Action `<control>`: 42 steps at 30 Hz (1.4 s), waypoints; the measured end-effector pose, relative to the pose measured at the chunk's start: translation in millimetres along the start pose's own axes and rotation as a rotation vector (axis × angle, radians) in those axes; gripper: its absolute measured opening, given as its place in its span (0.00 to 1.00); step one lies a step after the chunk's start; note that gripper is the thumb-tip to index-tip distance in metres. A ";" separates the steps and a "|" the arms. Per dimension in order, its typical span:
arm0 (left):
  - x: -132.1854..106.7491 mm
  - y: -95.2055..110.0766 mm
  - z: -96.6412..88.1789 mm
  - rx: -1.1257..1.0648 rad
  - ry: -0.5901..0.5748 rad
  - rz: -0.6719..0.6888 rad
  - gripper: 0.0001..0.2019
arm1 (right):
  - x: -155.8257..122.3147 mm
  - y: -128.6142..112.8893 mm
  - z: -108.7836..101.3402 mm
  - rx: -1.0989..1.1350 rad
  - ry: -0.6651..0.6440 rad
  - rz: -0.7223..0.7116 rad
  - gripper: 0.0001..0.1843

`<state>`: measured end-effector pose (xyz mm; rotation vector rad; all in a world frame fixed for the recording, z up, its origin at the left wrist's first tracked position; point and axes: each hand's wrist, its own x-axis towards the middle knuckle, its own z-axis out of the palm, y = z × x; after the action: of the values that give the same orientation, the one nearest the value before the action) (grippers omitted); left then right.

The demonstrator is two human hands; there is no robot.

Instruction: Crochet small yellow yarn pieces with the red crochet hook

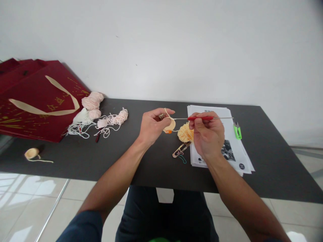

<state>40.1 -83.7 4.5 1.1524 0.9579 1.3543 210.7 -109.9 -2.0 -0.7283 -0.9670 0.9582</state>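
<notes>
My left hand pinches a small pale-yellow crochet piece, with a strand of yarn looped over the index finger. An orange stitch marker hangs at the piece's lower edge. In my right hand is a crochet hook with a red handle, held level; its thin metal tip reaches left to the crochet piece. Whether a loop sits on the tip is too small to tell. A yellow yarn ball lies on the table just below and between my hands, partly behind the right one.
Printed sheets lie under my right hand, with green thread snips at their right edge. A utility knife with a small chain is nearer me. Pink and white yarn, a red gift bag and a cream crocheted cup are leftward.
</notes>
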 end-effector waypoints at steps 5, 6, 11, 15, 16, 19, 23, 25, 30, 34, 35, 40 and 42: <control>-4.1 -1.2 5.5 -0.019 -0.016 -0.009 0.09 | -0.1 8.1 1.0 0.114 -0.028 0.163 0.08; -4.8 -1.2 6.3 -0.017 -0.019 -0.015 0.09 | -0.9 9.9 1.8 0.115 -0.026 0.181 0.08; -5.4 -1.9 6.3 0.034 -0.006 0.037 0.12 | -4.9 13.5 6.4 0.111 0.033 0.251 0.05; -5.6 -1.4 4.9 0.027 -0.026 0.055 0.11 | -5.9 11.5 8.7 0.145 0.067 0.305 0.05; -5.7 -1.2 4.7 0.021 -0.026 0.058 0.10 | -5.9 11.0 9.0 0.146 0.074 0.311 0.05; -5.7 -1.0 4.7 0.004 -0.008 0.081 0.07 | -5.7 10.6 9.3 0.120 0.096 0.316 0.08; -4.3 -1.6 5.0 -0.002 0.005 0.070 0.10 | -5.1 12.5 8.1 0.107 0.077 0.304 0.09; -3.5 -1.9 5.3 -0.041 0.005 0.038 0.16 | -5.3 13.2 8.0 0.102 0.050 0.278 0.07; -3.1 -3.1 7.9 -0.128 0.043 -0.010 0.23 | -12.1 10.0 14.4 0.032 0.043 0.161 0.06; -4.2 -4.3 11.4 -0.185 0.071 -0.027 0.22 | -22.9 5.9 20.4 -0.157 0.093 0.018 0.07; -4.3 -4.2 12.2 -0.204 0.080 -0.039 0.22 | -25.2 5.5 20.7 -0.241 0.101 -0.027 0.07; -3.6 0.1 13.2 -0.370 0.094 -0.138 0.22 | -29.9 10.1 16.4 -0.481 -0.016 -0.377 0.11; -2.7 3.1 12.1 -0.428 0.069 -0.177 0.23 | -28.8 13.5 14.8 -0.457 -0.050 -0.395 0.11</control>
<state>51.2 -87.4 9.7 0.6859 0.7490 1.3765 185.7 -129.2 -17.3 -0.8516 -1.3362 0.4113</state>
